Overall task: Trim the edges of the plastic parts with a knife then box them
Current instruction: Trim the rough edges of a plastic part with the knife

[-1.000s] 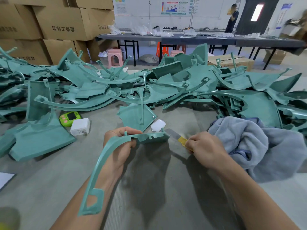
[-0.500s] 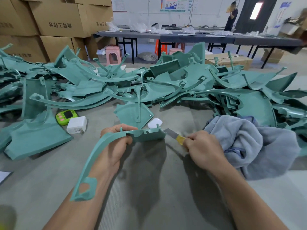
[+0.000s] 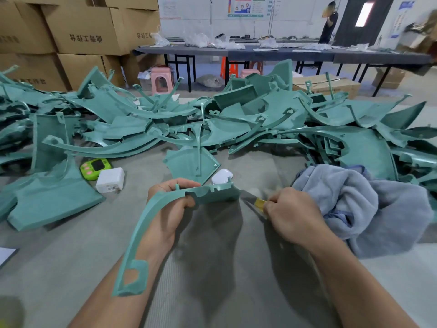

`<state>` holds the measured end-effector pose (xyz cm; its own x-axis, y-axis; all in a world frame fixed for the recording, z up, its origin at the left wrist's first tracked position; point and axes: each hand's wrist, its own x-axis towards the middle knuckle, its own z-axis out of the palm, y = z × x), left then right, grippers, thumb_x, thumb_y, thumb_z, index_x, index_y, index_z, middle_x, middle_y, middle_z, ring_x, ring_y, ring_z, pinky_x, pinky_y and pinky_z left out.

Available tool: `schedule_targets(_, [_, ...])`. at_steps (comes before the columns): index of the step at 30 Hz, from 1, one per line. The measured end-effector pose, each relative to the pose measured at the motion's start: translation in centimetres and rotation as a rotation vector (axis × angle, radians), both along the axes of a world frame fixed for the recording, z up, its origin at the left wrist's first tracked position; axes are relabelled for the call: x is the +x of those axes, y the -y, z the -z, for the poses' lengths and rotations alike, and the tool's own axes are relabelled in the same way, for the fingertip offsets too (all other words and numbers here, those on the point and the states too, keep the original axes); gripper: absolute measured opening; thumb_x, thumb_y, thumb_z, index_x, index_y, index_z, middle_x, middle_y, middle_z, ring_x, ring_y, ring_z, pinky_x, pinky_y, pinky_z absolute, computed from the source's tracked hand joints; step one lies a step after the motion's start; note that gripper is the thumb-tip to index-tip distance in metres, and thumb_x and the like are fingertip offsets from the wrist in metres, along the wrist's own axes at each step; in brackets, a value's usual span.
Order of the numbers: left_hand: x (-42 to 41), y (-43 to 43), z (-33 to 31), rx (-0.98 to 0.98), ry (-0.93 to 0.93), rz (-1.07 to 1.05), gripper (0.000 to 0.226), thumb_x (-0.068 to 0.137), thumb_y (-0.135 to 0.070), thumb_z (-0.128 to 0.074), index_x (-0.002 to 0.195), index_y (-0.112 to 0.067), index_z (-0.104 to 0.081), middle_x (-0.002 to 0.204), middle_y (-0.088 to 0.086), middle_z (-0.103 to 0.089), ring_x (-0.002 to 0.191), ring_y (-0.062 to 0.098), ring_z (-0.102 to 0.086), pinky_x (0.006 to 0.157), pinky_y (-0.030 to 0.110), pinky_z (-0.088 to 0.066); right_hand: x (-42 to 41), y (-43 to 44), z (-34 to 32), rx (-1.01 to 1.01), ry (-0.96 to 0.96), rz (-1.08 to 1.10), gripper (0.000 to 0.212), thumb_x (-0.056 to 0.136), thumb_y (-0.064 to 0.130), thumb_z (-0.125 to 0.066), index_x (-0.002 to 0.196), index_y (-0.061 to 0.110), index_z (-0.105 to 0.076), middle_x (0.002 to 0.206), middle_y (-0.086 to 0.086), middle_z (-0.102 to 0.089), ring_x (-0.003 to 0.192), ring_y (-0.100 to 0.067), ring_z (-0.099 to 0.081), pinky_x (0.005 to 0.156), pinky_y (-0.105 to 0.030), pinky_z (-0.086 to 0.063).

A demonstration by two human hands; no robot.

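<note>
Over the grey mat, left hand (image 3: 170, 207) grips the curved teal part (image 3: 151, 221); right hand (image 3: 293, 214) pinches the knife (image 3: 254, 201). Trimming's underway, and next the blade must run steadily along that end edge.

Grey-blue cloth (image 3: 354, 204) bunched at right on the grey work surface (image 3: 212, 292). Left: green timer-like gadget (image 3: 94, 167), white charger block (image 3: 110, 180) touching it. Small white case (image 3: 221, 175) mid-table. Behind: pink stool (image 3: 160, 79), long dark table (image 3: 283, 55) strewn with plastic bags (image 3: 201, 40), person (image 3: 328, 24) standing by the far wall.

Even daylight; soft shadows; fisheye edges
</note>
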<state>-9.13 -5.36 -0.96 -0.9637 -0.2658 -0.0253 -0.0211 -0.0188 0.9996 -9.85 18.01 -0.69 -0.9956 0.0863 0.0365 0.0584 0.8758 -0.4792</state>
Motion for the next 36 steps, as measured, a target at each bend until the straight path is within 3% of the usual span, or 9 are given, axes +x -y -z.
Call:
schedule_targets(5, [0.5, -0.6, -0.8, 0.209, -0.075, 0.016, 0.032, 0.077, 0.011, -0.071, 0.073, -0.018, -0.082, 0.078, 0.003, -0.078, 0.070, 0.010, -0.072, 0.060, 0.021, -0.055, 0.0, -0.1, -0.3, -0.188, -0.124, 0.044, 0.034, 0.093, 0.022, -0.056, 0.065, 0.003, -0.057, 0.045, 0.004, -0.046, 0.050, -0.016, -0.042, 0.049, -0.033, -0.031])
schedule_targets(9, [0.5, -0.7, -1.2, 0.442, 0.031, -0.018, 0.013, 0.091, -0.008, -0.067, 0.096, -0.002, -0.077, 0.095, 0.016, -0.078, 0.080, 0.027, -0.077, 0.058, 0.030, -0.059, 0.1, 0.3, -0.7, -0.517, -0.286, 0.078, 0.033, 0.095, 0.019, -0.059, 0.064, 0.008, -0.062, 0.041, 0.006, -0.042, 0.041, -0.008, -0.032, 0.045, -0.027, -0.027])
schedule_targets(14, [0.6, -0.7, -1.7, 0.637, 0.121, -0.110, 0.013, 0.095, -0.010, -0.063, 0.099, -0.004, -0.073, 0.091, 0.013, -0.079, 0.073, 0.023, -0.077, 0.050, 0.028, -0.058, 0.8, 1.5, -1.7, -0.906, -0.328, -0.178, 0.031, 0.094, 0.013, -0.061, 0.064, 0.008, -0.064, 0.049, -0.005, -0.052, 0.051, -0.021, -0.041, 0.051, -0.031, -0.033])
schedule_targets(18, [0.3, -0.2, -2.0, 0.676, 0.026, -0.265, 0.009, 0.095, -0.008, -0.065, 0.090, -0.004, -0.072, 0.082, 0.008, -0.079, 0.067, 0.019, -0.076, 0.048, 0.026, -0.056, 1.2, 1.9, -2.0, -0.910, -0.296, -0.405, 0.028, 0.091, 0.022, -0.060, 0.068, 0.009, -0.067, 0.052, -0.008, -0.057, 0.052, -0.025, -0.045, 0.053, -0.032, -0.038])
schedule_targets(21, [-0.1, -0.1, -2.1, 0.712, 0.007, -0.326, 0.006, 0.096, -0.008, -0.064, 0.094, -0.006, -0.069, 0.077, 0.003, -0.078, 0.064, 0.014, -0.075, 0.046, 0.024, -0.054, 1.7, 2.7, -1.5, -0.796, -0.304, -0.413, 0.025, 0.091, 0.030, -0.060, 0.071, 0.018, -0.069, 0.055, -0.007, -0.061, 0.056, -0.038, -0.048, 0.055, -0.051, -0.042])
schedule_targets(24, [-0.3, -0.4, -2.0, 0.723, 0.047, -0.363, 0.004, 0.097, -0.012, -0.064, 0.095, -0.011, -0.067, 0.071, -0.002, -0.077, 0.059, 0.010, -0.073, 0.043, 0.020, -0.051, 2.3, 4.2, -1.0, -0.786, -0.303, -0.363, 0.023, 0.092, 0.027, -0.060, 0.073, 0.019, -0.070, 0.057, -0.006, -0.064, 0.059, -0.040, -0.050, 0.057, -0.057, -0.044])
schedule_targets(30, [-0.6, 0.1, -2.0, 0.850, 0.089, -0.343, 0.008, 0.096, -0.015, -0.056, 0.091, -0.017, -0.063, 0.076, -0.001, -0.071, 0.052, 0.012, -0.065, 0.039, 0.017, -0.044, 3.2, 5.8, -0.3, -0.531, -0.272, -0.441, 0.022, 0.092, 0.031, -0.064, 0.074, 0.020, -0.066, 0.062, 0.002, -0.059, 0.052, -0.005, -0.042, 0.050, -0.020, -0.034])
schedule_targets(33, [-0.6, -0.5, -1.6, 0.732, 0.167, -0.269, 0.012, 0.094, -0.016, -0.057, 0.082, -0.015, -0.061, 0.067, 0.001, -0.065, 0.044, 0.012, -0.057, 0.036, 0.017, -0.035, 3.8, 6.6, 0.2, -0.426, -0.253, -0.469, 0.022, 0.096, 0.026, -0.067, 0.075, 0.021, -0.060, 0.065, 0.004, -0.057, 0.055, -0.007, -0.045, 0.051, -0.015, -0.034])
schedule_targets(36, [-0.5, -0.9, -1.3, 0.639, 0.172, -0.177, 0.017, 0.095, -0.010, -0.054, 0.078, -0.014, -0.055, 0.051, -0.001, -0.048, 0.029, 0.008, -0.032, 0.030, 0.014, -0.018, 3.1, 6.2, 0.2, -0.396, -0.328, -0.239, 0.025, 0.097, 0.027, -0.067, 0.074, 0.019, -0.060, 0.060, 0.005, -0.057, 0.055, -0.011, -0.048, 0.049, -0.022, -0.033])
